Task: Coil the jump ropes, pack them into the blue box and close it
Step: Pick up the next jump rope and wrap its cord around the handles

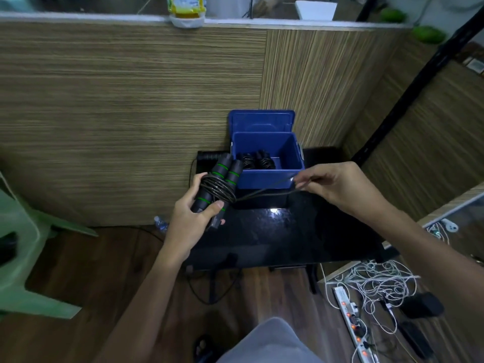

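Black foam handles [221, 179] with green bands sit clamped in the left hand [193, 216], just left of the blue box [269, 176], long axis pointing up toward it. The right hand [332, 184] pinches the loose cord [264, 193]; keeping it taut should lay each wrap snugly.

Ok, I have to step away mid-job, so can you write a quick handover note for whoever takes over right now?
Left hand: grips both handles, rope partly wound around them.
Right hand: pinches the loose rope end, pulled taut.
Blue box: on the black table, lid open, coiled ropes already inside.
Left: finish winding, pack this rope, close the lid.
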